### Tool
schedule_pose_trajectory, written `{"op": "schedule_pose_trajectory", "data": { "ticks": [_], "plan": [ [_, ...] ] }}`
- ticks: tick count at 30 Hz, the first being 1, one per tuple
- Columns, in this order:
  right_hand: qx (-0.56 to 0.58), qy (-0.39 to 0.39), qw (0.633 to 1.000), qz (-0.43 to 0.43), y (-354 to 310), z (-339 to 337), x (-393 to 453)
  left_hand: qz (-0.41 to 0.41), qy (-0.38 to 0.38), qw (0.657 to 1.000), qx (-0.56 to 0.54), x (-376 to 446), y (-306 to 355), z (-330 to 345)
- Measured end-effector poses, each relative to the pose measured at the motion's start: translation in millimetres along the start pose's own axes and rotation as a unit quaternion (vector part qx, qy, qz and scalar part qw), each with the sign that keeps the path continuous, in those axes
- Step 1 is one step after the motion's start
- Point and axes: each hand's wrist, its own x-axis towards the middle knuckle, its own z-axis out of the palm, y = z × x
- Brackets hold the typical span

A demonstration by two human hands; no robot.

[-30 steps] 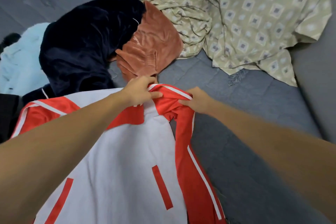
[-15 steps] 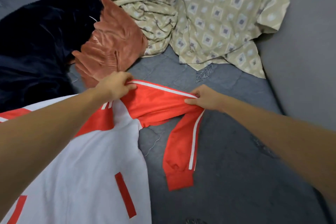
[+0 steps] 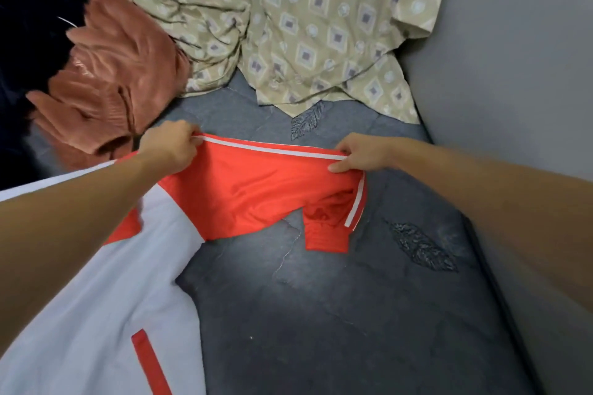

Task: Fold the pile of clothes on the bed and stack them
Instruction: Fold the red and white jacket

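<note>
The fingers (image 3: 192,137) of the left hand (image 3: 170,147) pinch the far edge of the red sleeve (image 3: 256,189) where it meets the shoulder, thumb and fingertips closed on the white stripe (image 3: 272,150) that runs along that edge. The fingers of the right hand (image 3: 359,155) pinch the same striped edge further right, near the elbow bend, with the thumb below the fabric and the fingertips curled over it. Between the two hands the sleeve is drawn out taut and roughly level, just above the bed (image 3: 321,314), while its cuff (image 3: 325,239) hangs down from the right hand and rests folded on the dark grey cover. The body of the jacket (image 3: 96,282), white with red trim, lies flat to the near left, partly under the left forearm. This looks like the sleeve-straightening step of folding the first garment: the sleeve is being spread before it is laid across the body. The next move would call for carrying the right hand's grip leftward over the white panel, keeping the stripe straight so that the cuff does not bunch. Far left, a rust velvet garment (image 3: 118,74) and a dark navy one (image 3: 29,26) lie unfolded in the pile, with a patterned beige sheet (image 3: 321,26) crumpled beyond them against the grey wall (image 3: 513,42).
</note>
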Motion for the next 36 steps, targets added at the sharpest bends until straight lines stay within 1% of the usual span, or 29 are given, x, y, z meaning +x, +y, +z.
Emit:
{"op": "schedule_pose_trajectory", "data": {
  "ticks": [3, 6, 9, 12, 13, 15, 17, 20, 22, 24, 25, 27, 29, 31, 32, 33, 35, 36],
  "plan": [
    [0.063, 0.021, 0.998, -0.018, 16.6, -8.7, 0.7, -0.017, -0.014, 1.000, 0.016, 8.2, 7.5, 8.2],
    [0.083, 0.007, 0.996, -0.031, 35.0, -12.5, 2.8, -0.018, -0.008, 0.999, 0.030, 14.5, 12.0, 16.5],
    [0.032, -0.023, 0.999, 0.011, 48.9, -22.1, 4.5, -0.019, 0.009, 0.999, 0.043, 18.8, 13.3, 25.1],
    [-0.084, -0.052, 0.994, 0.056, 59.0, -33.8, 9.4, -0.036, 0.011, 0.998, 0.043, 20.1, 15.2, 33.2],
    [-0.114, -0.047, 0.991, 0.055, 63.7, -34.8, 11.4, -0.043, 0.008, 0.998, 0.037, 20.0, 15.9, 35.1],
    [-0.113, -0.015, 0.993, 0.041, 76.3, -33.6, 13.5, -0.048, 0.001, 0.999, 0.023, 19.5, 18.9, 36.5],
    [-0.078, 0.020, 0.996, 0.032, 91.4, -31.6, 14.9, -0.021, -0.015, 1.000, 0.005, 17.8, 25.4, 35.4],
    [-0.022, 0.064, 0.998, 0.009, 111.1, -28.4, 14.9, 0.058, -0.055, 0.995, -0.052, 13.5, 50.6, 32.7],
    [0.007, 0.078, 0.997, -0.002, 115.2, -27.1, 11.2, 0.102, -0.071, 0.991, -0.052, 13.7, 73.9, 34.4],
    [0.012, 0.081, 0.997, -0.012, 115.5, -28.3, 7.7, 0.127, -0.074, 0.987, -0.060, 17.2, 95.8, 39.4],
    [-0.001, 0.073, 0.997, -0.007, 114.2, -30.5, 5.0, 0.135, -0.075, 0.986, -0.065, 20.1, 105.1, 42.3],
    [-0.060, 0.036, 0.997, 0.029, 110.9, -37.7, -0.8, 0.138, -0.071, 0.986, -0.061, 25.5, 119.5, 47.5],
    [-0.133, -0.020, 0.987, 0.093, 107.3, -45.7, -5.6, 0.125, -0.052, 0.990, -0.047, 27.6, 128.1, 51.6],
    [-0.179, -0.063, 0.970, 0.153, 103.0, -50.0, -6.7, 0.110, -0.022, 0.993, -0.043, 27.1, 130.7, 55.7],
    [-0.198, -0.060, 0.965, 0.162, 102.2, -50.4, -6.0, 0.104, -0.008, 0.994, -0.045, 26.2, 131.3, 57.3],
    [-0.228, -0.037, 0.961, 0.154, 102.3, -49.8, -6.0, 0.099, 0.004, 0.994, -0.048, 24.9, 132.1, 58.4],
    [-0.313, 0.055, 0.942, 0.108, 104.4, -45.3, -7.6, 0.095, 0.029, 0.994, -0.043, 22.3, 133.1, 60.7],
    [-0.337, 0.106, 0.932, 0.082, 106.6, -41.2, -8.8, 0.096, 0.043, 0.994, -0.037, 20.7, 133.8, 62.3]
  ]
}}
